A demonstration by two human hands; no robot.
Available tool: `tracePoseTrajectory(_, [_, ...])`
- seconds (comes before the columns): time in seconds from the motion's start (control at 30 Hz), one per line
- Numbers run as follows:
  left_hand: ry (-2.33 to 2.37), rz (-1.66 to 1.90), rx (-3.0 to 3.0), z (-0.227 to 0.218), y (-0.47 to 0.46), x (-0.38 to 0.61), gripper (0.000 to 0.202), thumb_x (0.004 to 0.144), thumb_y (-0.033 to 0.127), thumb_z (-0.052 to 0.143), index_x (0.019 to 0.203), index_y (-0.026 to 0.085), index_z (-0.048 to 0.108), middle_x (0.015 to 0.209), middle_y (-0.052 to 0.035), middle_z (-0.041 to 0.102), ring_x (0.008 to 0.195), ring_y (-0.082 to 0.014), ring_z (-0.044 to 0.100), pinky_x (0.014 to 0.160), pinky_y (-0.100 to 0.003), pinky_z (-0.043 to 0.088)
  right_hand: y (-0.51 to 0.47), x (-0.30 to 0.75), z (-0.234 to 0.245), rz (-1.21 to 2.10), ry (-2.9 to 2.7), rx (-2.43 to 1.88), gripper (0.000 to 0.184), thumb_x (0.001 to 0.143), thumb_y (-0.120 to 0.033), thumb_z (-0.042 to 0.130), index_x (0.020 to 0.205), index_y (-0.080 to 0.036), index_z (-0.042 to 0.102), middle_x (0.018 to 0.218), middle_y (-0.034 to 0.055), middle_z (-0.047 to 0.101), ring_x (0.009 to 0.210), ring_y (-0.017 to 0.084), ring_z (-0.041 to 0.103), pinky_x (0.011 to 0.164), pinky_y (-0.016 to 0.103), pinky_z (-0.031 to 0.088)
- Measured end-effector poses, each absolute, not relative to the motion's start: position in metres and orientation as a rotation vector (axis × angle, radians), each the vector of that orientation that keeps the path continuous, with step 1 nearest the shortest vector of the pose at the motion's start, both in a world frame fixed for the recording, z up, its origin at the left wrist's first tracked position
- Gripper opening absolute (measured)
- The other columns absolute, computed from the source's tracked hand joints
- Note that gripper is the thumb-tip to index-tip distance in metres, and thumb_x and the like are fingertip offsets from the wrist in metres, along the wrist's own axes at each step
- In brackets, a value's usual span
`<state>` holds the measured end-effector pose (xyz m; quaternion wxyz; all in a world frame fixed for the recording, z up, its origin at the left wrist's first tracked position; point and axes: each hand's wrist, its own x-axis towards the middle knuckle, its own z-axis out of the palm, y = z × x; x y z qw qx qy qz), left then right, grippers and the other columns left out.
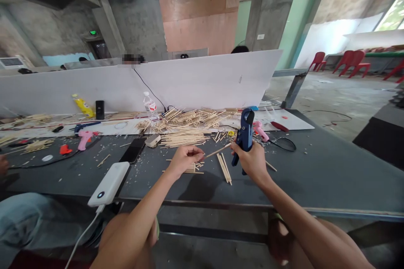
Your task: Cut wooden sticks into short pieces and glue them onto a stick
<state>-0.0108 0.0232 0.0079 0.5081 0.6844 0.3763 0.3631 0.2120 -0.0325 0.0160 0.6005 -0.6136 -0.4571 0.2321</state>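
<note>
Wooden stick [217,150] hangs just left of the navy hand cutter [246,128], above the tabletop [318,172]; I have left fingers [195,150] pinching its end, right fingers [237,151] clamped round the cutter.

No word, brand or number can be read for certain. At the upper left of the frame, a sign [93,32] glows green, its characters too small to make out. Left of centre, the clear bottle [151,110] bears a label with red on it, its lettering blurred past reading. Farther left, any print on the yellow bottle [83,106] and on the upright black device [99,110] beside it is likewise illegible. At the lower left, the white power bank [110,180] has a dark round display whose bright marks cannot be deciphered.
</note>
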Motion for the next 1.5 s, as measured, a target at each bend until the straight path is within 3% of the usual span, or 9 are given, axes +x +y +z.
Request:
tracePoseTrajectory(0.73, [0.966, 0.825, 1.872, 0.005, 0.021, -0.004, 0.021, 0.077, 0.034, 0.069, 0.084, 0.015, 0.075, 0.076, -0.0077, 0.074, 0.072, -0.0195, 0.068, 0.067, -0.028, 0.053, -0.035, 0.217, 0.015, 0.561, -1.026, -1.363, 0.027, 0.072, -0.037, 0.066, 0.087, -0.014, 0.064, 0.074, 0.0072, 0.069, 0.061, 0.02, 0.067, 0.056, 0.03, 0.054])
tracePoseTrajectory(0.93, [0.904, 0.811, 1.833, 0.004, 0.02, 0.003, 0.024, 0.078, 0.038, 0.068, 0.082, 0.015, 0.073, 0.071, -0.0066, 0.071, 0.065, -0.0173, 0.065, 0.06, -0.026, 0.051, -0.038, 0.223, 0.012, 0.553, -1.013, -1.345, 0.028, 0.073, -0.037, 0.065, 0.088, -0.014, 0.063, 0.078, 0.0089, 0.069, 0.061, 0.02, 0.067, 0.056, 0.03, 0.055])
tracePoseTrajectory(1.5, [0.874, 0.857, 1.695, -0.003, 0.018, 0.002, 0.032, 0.078, 0.042, 0.069, 0.094, 0.015, 0.075, 0.078, -0.0084, 0.075, 0.071, -0.0201, 0.07, 0.062, -0.028, 0.055, -0.038, 0.216, 0.017, 0.549, -1.0, -1.339, 0.025, 0.073, -0.036, 0.065, 0.085, -0.015, 0.061, 0.076, 0.0074, 0.068, 0.061, 0.019, 0.066, 0.058, 0.029, 0.054])
